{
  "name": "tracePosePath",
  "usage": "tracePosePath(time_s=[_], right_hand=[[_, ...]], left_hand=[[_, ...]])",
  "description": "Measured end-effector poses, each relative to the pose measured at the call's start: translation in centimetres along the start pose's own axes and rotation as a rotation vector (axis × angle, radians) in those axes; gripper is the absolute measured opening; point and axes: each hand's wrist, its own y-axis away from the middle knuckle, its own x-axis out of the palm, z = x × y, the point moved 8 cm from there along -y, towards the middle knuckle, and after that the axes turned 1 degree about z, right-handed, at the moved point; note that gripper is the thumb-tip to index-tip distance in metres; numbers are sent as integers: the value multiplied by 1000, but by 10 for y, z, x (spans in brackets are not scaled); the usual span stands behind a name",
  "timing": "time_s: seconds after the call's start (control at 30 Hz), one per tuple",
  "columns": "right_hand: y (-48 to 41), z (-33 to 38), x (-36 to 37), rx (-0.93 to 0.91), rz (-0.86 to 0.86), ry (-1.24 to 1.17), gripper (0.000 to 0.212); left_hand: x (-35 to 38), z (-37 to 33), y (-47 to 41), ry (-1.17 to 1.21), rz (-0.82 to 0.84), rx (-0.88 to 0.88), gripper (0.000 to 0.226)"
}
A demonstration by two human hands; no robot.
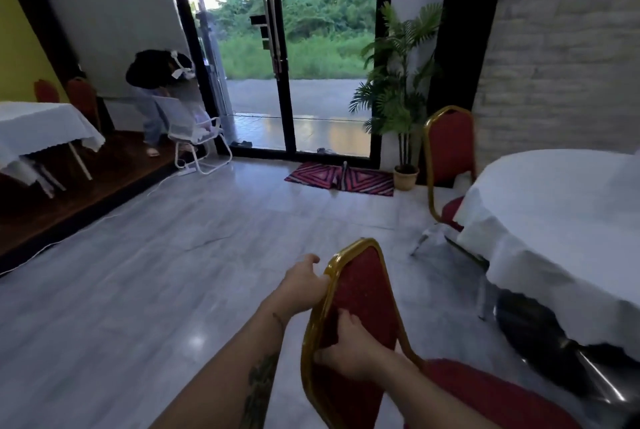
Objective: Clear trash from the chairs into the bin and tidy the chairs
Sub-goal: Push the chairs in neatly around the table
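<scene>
A red banquet chair (pixel 363 290) with a gold frame stands right in front of me, its backrest tilted. My left hand (pixel 304 284) grips the gold left edge of the backrest near the top. My right hand (pixel 349 349) is closed on the lower part of the backrest, fingers over the red padding. The chair's red seat (pixel 485 394) shows at the bottom right. A second red and gold chair (pixel 448 158) stands upright at the round table on the right. No trash or bin is in view.
A round table with a white cloth (pixel 554 220) fills the right side. A potted palm (pixel 401 99) and a patterned mat (pixel 341 179) sit by the glass doors. At far left are a raised wooden platform, another white-clothed table (pixel 41 130), a white chair (pixel 194 137) and a bending person (pixel 156 82).
</scene>
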Motion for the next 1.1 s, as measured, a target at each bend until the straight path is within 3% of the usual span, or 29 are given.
tracePosePath(time_s=[0.23,0.37,0.47,0.73,0.9,1.0,1.07,1.1], right_hand=[[-5,13,22,206,-123,-28,128],[-3,20,35,306,-322,-14,121],[2,26,35,317,-414,-8,110],[23,15,26,339,-451,-103,99],[50,-11,14,358,-413,-71,97],[80,-35,-3,401,-449,-73,95],[95,-52,-13,420,-452,-70,93],[100,-60,-18,421,-459,-77,91]], left_hand=[[12,-14,-52,-165,219,277,67],[18,-31,-56,-270,328,443,72],[27,-30,-60,-237,386,412,75],[52,-30,-72,-179,478,279,85],[73,-37,-51,-107,545,160,71],[93,-50,-33,-120,532,124,32],[103,-60,-24,-260,486,176,30],[104,-65,-21,-363,447,241,43]])
